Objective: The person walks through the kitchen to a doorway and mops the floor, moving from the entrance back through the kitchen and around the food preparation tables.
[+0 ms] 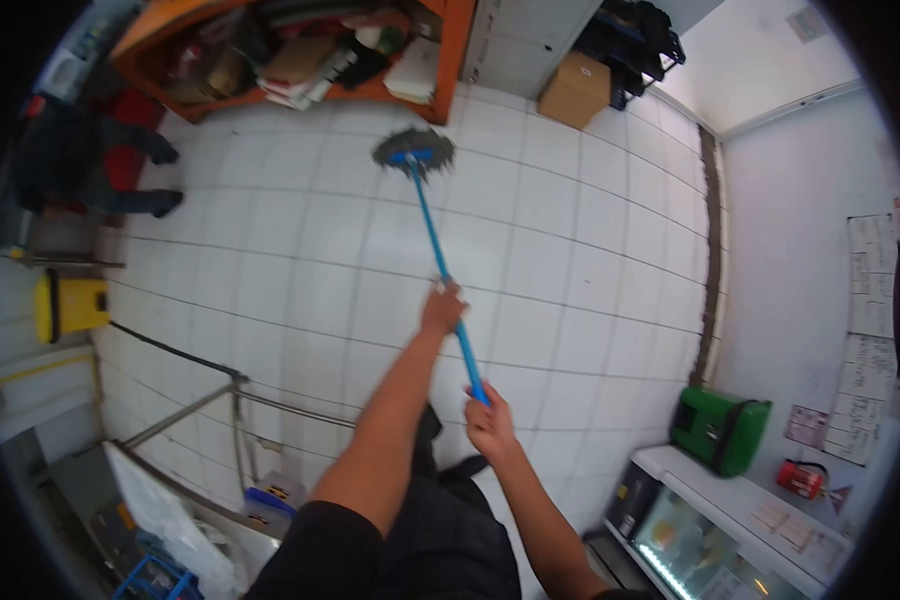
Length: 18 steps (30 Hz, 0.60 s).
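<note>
A mop with a blue handle (431, 228) stretches out ahead of me, its grey shaggy head (415, 151) lying on the white tiled floor (560, 240) near the orange shelf. My left hand (442, 307) is wrapped round the middle of the handle. Closer to my body, my right hand (490, 422) grips the handle's near end. Both forearms reach forward over my dark clothing.
An orange shelf (450, 60) and cardboard box (575, 90) stand ahead. A person in dark clothes (80, 165) is at the left, above a yellow bin (70, 305). A metal frame (295, 408) stands left; a green case (718, 430) sits on a display fridge (670, 470) right.
</note>
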Each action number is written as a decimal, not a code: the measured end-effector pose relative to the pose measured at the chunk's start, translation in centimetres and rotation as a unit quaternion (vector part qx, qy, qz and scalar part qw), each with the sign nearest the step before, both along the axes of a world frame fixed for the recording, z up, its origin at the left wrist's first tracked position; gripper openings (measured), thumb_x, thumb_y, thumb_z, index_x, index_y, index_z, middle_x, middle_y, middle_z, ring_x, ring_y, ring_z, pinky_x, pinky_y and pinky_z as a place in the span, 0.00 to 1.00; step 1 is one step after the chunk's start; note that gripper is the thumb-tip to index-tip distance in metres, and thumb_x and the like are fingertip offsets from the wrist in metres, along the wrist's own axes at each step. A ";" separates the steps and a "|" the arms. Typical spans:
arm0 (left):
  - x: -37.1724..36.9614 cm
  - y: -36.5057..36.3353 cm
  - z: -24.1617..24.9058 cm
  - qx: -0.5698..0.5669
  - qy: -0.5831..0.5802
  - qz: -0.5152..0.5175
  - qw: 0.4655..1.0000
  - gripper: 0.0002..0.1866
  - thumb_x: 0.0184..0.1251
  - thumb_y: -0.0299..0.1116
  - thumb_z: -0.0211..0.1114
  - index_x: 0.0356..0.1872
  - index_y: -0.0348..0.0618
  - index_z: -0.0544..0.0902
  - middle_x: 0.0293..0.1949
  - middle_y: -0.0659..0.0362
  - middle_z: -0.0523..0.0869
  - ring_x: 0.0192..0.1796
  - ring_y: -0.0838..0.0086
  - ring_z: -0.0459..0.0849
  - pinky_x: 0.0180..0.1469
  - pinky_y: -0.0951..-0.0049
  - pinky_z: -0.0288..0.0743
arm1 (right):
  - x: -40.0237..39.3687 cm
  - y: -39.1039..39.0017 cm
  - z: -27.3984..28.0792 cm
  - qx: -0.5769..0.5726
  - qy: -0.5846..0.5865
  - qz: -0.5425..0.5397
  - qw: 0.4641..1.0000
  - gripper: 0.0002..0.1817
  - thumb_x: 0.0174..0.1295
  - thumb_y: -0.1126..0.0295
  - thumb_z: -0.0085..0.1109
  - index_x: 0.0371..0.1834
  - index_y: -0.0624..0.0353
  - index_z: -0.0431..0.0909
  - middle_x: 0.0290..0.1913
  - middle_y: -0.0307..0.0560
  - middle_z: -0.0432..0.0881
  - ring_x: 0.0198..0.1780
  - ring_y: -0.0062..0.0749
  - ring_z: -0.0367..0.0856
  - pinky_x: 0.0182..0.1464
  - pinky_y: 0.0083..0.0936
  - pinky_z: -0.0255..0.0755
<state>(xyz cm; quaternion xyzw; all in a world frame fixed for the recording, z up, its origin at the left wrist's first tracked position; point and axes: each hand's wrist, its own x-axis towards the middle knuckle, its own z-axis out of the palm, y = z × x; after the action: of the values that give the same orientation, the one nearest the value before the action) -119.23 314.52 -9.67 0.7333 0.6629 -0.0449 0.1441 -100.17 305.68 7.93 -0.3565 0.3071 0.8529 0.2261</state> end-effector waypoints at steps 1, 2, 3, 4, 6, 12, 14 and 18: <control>-1.2 0.9 1.8 -0.034 0.004 -0.020 0.999 0.14 0.56 0.41 0.64 0.45 0.59 0.85 0.58 0.54 0.78 0.72 0.58 0.62 0.74 0.39 0.42 | -1.4 0.6 -0.2 -0.016 -0.014 0.001 1.000 0.17 0.71 0.57 0.52 0.42 0.64 0.73 0.15 0.32 0.57 0.13 0.15 0.52 0.12 0.13 0.45; -2.4 1.8 3.9 -0.068 0.007 -0.041 0.997 0.15 0.51 0.44 0.67 0.42 0.59 0.86 0.56 0.54 0.79 0.73 0.59 0.62 0.75 0.40 0.39 | -2.1 0.8 -0.3 -0.027 -0.029 0.006 0.999 0.18 0.71 0.56 0.53 0.43 0.64 0.73 0.15 0.32 0.56 0.13 0.15 0.51 0.12 0.13 0.45; -2.6 1.2 3.9 -0.041 -0.008 -0.049 0.998 0.13 0.49 0.44 0.68 0.38 0.58 0.87 0.53 0.55 0.81 0.73 0.59 0.62 0.75 0.41 0.39 | -2.0 -0.1 -0.4 0.013 -0.081 0.050 0.995 0.17 0.71 0.56 0.53 0.44 0.63 0.74 0.15 0.32 0.56 0.13 0.16 0.51 0.12 0.14 0.46; -1.2 0.8 3.4 -0.064 -0.010 -0.083 0.994 0.11 0.49 0.42 0.69 0.36 0.58 0.88 0.50 0.57 0.83 0.69 0.60 0.66 0.76 0.42 0.39 | -1.8 -1.5 -0.1 0.052 -0.119 0.097 0.987 0.17 0.71 0.56 0.53 0.44 0.62 0.74 0.14 0.32 0.56 0.12 0.16 0.51 0.12 0.14 0.46; 1.4 -1.8 3.2 -0.139 0.005 -0.147 0.979 0.10 0.46 0.45 0.73 0.30 0.59 0.88 0.39 0.60 0.86 0.58 0.62 0.77 0.75 0.45 0.46 | 2.2 -4.7 0.0 0.034 -0.127 0.132 0.983 0.17 0.71 0.54 0.52 0.44 0.59 0.75 0.13 0.31 0.55 0.12 0.16 0.51 0.11 0.15 0.45; 16.2 -10.7 9.0 -0.179 -0.192 -0.243 0.934 0.11 0.44 0.45 0.72 0.24 0.52 0.87 0.30 0.59 0.88 0.36 0.65 0.86 0.35 0.60 0.77 | 16.2 -10.2 13.0 -0.041 -0.258 0.265 0.928 0.19 0.71 0.49 0.48 0.41 0.55 0.77 0.14 0.31 0.58 0.11 0.17 0.55 0.09 0.17 0.49; 20.9 -12.9 12.6 -0.190 -0.283 -0.271 0.900 0.12 0.37 0.43 0.71 0.24 0.50 0.88 0.28 0.55 0.88 0.34 0.60 0.87 0.36 0.57 0.78 | 21.7 -11.2 17.0 -0.108 -0.305 0.282 0.903 0.19 0.71 0.48 0.48 0.39 0.53 0.77 0.14 0.32 0.63 0.11 0.19 0.60 0.08 0.21 0.51; 27.8 -16.9 18.9 -0.149 -0.474 -0.208 0.843 0.17 0.37 0.46 0.72 0.25 0.45 0.86 0.29 0.51 0.87 0.38 0.55 0.87 0.40 0.54 0.80 | 29.6 -9.5 26.8 -0.197 -0.336 0.429 0.815 0.33 0.65 0.35 0.43 0.12 0.48 0.59 0.09 0.31 0.52 0.08 0.19 0.45 0.08 0.17 0.40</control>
<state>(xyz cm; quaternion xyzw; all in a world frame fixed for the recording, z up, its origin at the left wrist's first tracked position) -91.44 297.60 9.23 0.7557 0.3309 0.1810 0.5354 -70.58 296.17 34.74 -0.7534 0.1893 0.6121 -0.1482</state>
